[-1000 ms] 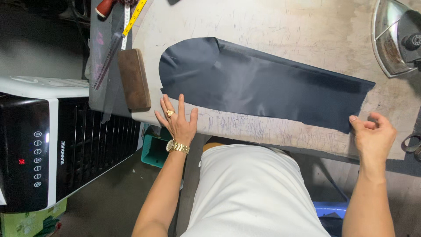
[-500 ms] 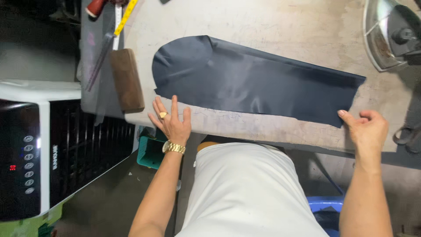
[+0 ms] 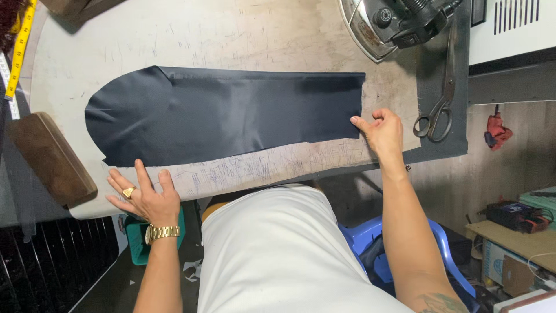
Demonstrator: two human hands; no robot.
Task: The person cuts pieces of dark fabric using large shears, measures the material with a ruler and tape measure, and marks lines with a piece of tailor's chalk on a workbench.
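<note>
A long piece of dark navy fabric [image 3: 220,116] lies flat on the worn pale worktable [image 3: 231,35], with its rounded end to the left and its straight end to the right. My left hand [image 3: 142,197], with a gold ring and a gold watch, rests flat on the table just below the fabric's lower left edge, fingers spread. My right hand [image 3: 379,130] sits at the fabric's lower right corner. Its index fingertip and thumb pinch the straight edge and the other fingers are curled in.
An iron [image 3: 394,23] stands at the table's far right, with metal scissors [image 3: 440,107] beside it. At the left lie a wooden block [image 3: 49,159] and a yellow tape measure [image 3: 20,49]. A blue plastic chair [image 3: 370,240] and a green container [image 3: 134,235] are below the table.
The view has swung to the right. The fabric now lies straighter across the table. My right hand has shifted up along the fabric's right end, and my left hand stays flat at the front left.
</note>
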